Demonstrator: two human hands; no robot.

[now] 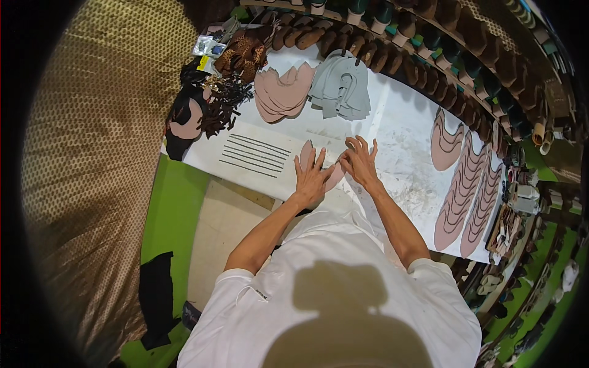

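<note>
White table [399, 122], scuffed, set on green floor [172, 214]; woven mat [104, 153] to the left. Shelf of shoe lasts [429, 67] curves behind. Left hand [311, 175] flat, fingers spread, pressing a pink leather piece [307, 154] at the table's near edge. Right hand [361, 161] just beside, fingertips down on the table, grip released. Pink stack [282, 92], grey stack [340, 89], thin dark strips [254, 154], rows of pink uppers [460, 190]

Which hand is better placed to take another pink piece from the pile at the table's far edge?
Probably the left hand. It lies flat on the pink piece and sits more directly below the pink pile. The right hand is further toward the grey pile.
</note>
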